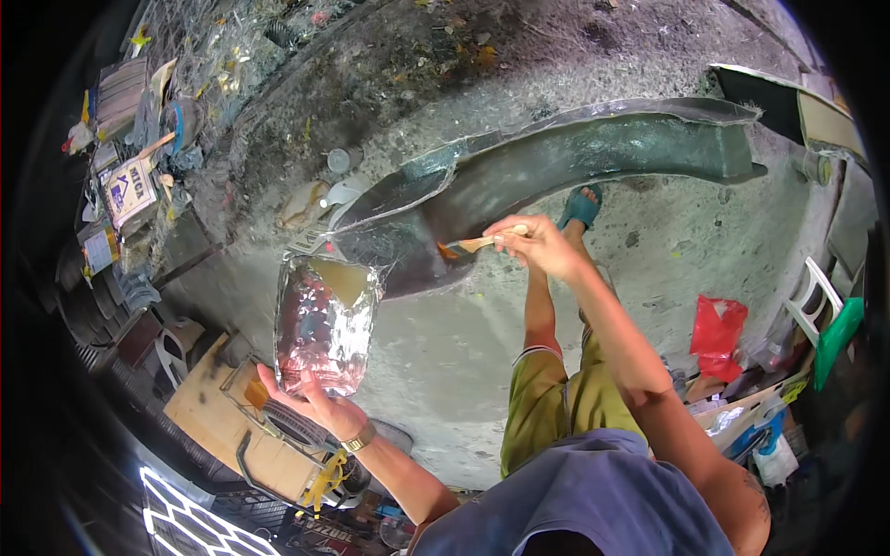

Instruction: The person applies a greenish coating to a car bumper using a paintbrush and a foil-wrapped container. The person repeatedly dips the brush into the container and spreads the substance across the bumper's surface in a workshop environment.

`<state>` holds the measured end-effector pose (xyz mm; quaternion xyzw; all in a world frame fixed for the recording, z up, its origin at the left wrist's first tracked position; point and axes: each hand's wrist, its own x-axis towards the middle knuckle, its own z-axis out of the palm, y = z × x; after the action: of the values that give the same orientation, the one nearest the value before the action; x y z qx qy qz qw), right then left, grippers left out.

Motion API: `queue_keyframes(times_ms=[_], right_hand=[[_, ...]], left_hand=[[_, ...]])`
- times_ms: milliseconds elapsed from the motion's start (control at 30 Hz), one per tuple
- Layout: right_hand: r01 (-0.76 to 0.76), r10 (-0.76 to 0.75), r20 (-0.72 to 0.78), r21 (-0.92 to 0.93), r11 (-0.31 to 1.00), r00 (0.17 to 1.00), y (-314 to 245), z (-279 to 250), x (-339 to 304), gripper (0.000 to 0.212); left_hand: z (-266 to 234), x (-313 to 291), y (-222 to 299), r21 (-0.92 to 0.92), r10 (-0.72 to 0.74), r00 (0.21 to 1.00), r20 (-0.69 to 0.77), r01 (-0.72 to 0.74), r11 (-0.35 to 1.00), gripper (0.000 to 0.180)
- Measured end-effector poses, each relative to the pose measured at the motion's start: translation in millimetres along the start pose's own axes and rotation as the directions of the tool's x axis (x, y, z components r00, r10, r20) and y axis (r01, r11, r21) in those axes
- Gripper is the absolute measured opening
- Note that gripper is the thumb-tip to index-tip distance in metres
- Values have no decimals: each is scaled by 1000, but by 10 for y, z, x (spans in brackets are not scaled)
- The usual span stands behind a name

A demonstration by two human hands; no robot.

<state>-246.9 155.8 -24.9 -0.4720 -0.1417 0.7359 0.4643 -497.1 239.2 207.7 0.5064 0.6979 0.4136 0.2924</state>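
My left hand (311,400) holds up a clear plastic container (324,320) from below; a little yellowish liquid sits in its upper corner. My right hand (536,243) grips a wooden-handled paintbrush (466,246), whose bristles touch the inner face of a long, curved dark-green moulded panel (575,153). The panel lies on the concrete ground and arcs from the middle of the view to the upper right. My own leg in olive shorts (552,403) and a foot in a teal sandal (580,208) show beside the panel.
A red plastic bag (716,331) and a white plastic chair (816,298) stand at the right. Cluttered shelves with boxes and tins (125,185) line the left. A cardboard sheet and a metal frame (250,422) lie below the container. White lids (338,162) rest near the panel's left end.
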Motion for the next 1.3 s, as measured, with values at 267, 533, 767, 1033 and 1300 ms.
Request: queue_keyframes(times_ms=[267, 533, 767, 1033, 1300], right_hand=[[-62, 82, 124, -153, 986, 989, 176, -376, 520, 16], [98, -137, -27, -566, 819, 990, 423, -621, 652, 15], [238, -152, 197, -559, 794, 969, -76, -15, 360, 15], [105, -97, 41, -367, 924, 994, -1260, 393, -326, 17], [607, -574, 307, -654, 452, 759, -1331, 1397, 45, 17]], left_hand=[[-49, 20, -147, 22, 14, 1000, -26, -14, 1000, 70], [-53, 8, -170, -5, -9, 999, -33, 9, 1000, 69], [-83, 1, -194, 56, 6, 1000, -10, -6, 998, 76], [-170, 30, -222, 132, 24, 1000, 9, -25, 991, 83], [16, 44, -156, 2, 38, 994, 106, -39, 999, 94]])
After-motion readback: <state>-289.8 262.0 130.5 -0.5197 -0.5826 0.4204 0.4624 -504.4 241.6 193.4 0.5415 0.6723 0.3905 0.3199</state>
